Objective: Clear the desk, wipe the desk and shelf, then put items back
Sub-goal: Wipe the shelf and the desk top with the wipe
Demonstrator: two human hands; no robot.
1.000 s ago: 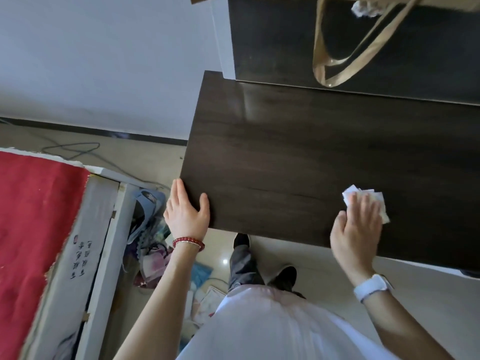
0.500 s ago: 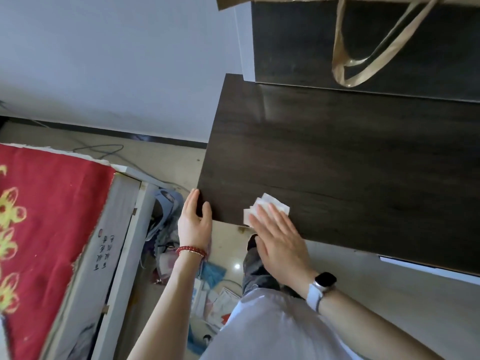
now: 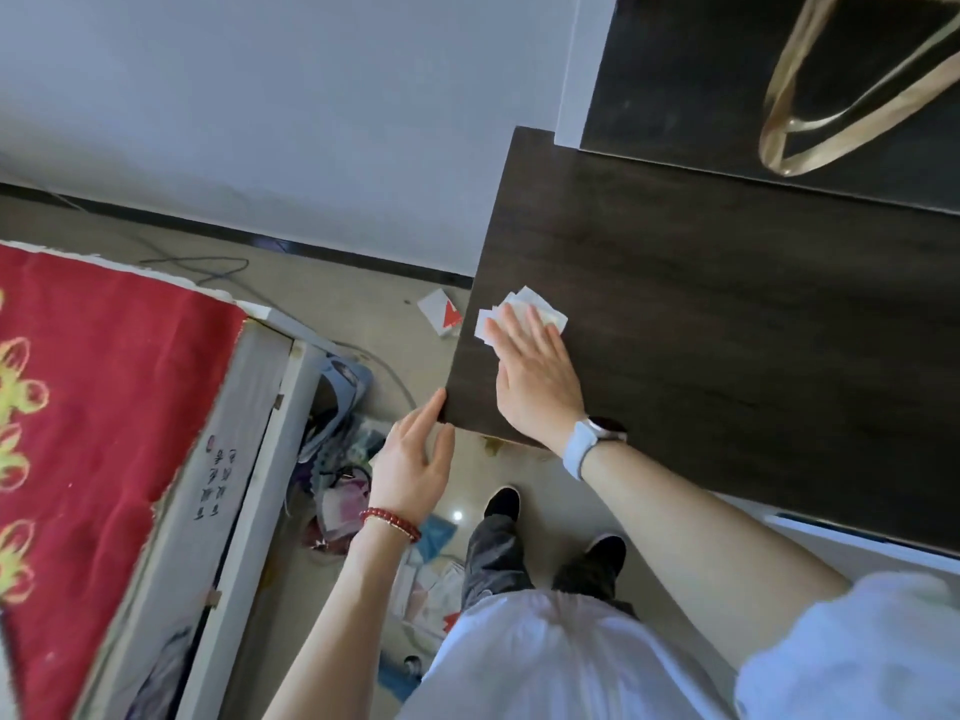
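The dark wood desk (image 3: 727, 314) fills the right of the head view, its top bare. My right hand (image 3: 537, 376) lies flat near the desk's left edge, pressing a folded white tissue (image 3: 514, 317) onto the surface under its fingers. My left hand (image 3: 415, 459) hangs just off the desk's near left corner, fingers apart, with a fingertip touching that corner and nothing held. A dark raised shelf (image 3: 727, 85) stands at the back of the desk.
A tan bag handle (image 3: 831, 122) hangs in front of the shelf. On the left stands a red cloth (image 3: 93, 407) over a white box. Cluttered items and papers (image 3: 343, 491) lie on the floor below, and a red-and-white card (image 3: 441, 317) lies beside the desk.
My right hand swept the tissue from the desk's right front across to its left edge. My left hand slipped off the desk's front edge to its corner.
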